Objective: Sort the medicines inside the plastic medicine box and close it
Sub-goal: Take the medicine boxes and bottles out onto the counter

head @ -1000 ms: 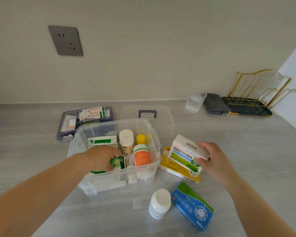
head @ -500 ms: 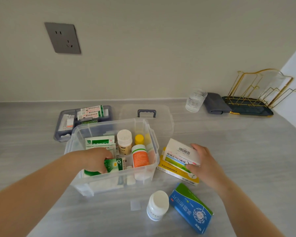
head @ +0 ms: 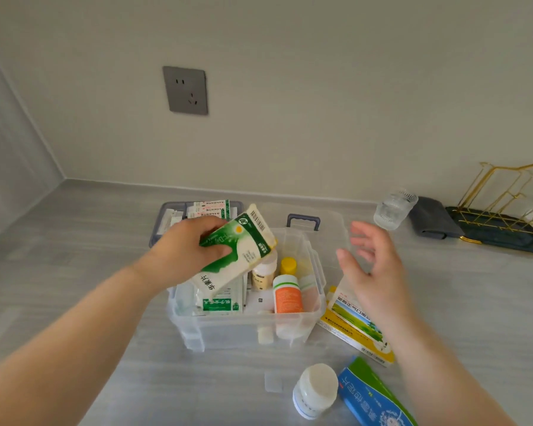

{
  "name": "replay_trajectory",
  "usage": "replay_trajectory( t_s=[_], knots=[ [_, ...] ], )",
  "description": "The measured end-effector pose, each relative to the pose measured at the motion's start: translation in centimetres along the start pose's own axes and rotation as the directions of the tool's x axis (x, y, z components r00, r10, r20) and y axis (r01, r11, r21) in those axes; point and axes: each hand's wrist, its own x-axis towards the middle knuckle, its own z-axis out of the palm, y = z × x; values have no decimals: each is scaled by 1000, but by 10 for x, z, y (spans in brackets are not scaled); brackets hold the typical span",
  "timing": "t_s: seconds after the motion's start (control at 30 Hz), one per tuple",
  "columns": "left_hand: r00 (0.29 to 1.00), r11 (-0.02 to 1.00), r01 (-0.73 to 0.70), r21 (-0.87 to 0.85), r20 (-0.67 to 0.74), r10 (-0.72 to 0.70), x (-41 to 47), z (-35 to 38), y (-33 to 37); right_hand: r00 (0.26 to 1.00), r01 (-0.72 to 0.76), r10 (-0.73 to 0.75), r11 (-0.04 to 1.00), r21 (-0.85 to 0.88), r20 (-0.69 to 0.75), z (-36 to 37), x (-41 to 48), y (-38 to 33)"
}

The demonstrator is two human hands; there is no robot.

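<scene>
The clear plastic medicine box (head: 316, 315) stands open on the counter, holding an orange-labelled bottle (head: 286, 296), a yellow-capped bottle (head: 288, 265), a brown bottle and green-white packets. My left hand (head: 185, 250) grips a green and white medicine carton (head: 237, 256), tilted above the box's left half. Spread open to the right of the box, my right hand (head: 373, 265) hovers and holds nothing. Under it a white and green carton (head: 353, 318) rests on a yellow carton (head: 351, 339). A white bottle (head: 316, 390) and a blue carton (head: 373, 398) lie in front.
The clear lid with a grey handle (head: 303, 221) lies behind the box, beside a grey tray (head: 166, 210) of small packets. A glass (head: 393, 209), a folded grey cloth (head: 433, 218) and a gold wire rack (head: 511, 207) sit at the back right.
My left hand has lifted the green and white carton up out of the box. My right hand has let go of the white and green carton, which now lies on the yellow one.
</scene>
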Motion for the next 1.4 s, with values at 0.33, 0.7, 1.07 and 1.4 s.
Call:
replay_trajectory(
  t_s=[0.33,0.7,1.07,1.4],
  knots=[
    [974,925,29,-378,-199,-112,-61,-28,-38,805,-180,12,958,225,594,130,-2,-73],
    [893,939,343,-36,-299,-337,-126,-82,-166,569,-540,256,833,120,782,292,-58,-117],
    [769,800,600,22,-291,-569,-188,-140,-301,543,-302,242,950,-82,804,446,-125,-145],
    [837,805,540,248,-257,-483,-211,-161,-335,575,349,27,896,-275,817,474,-151,-146]
  ],
)
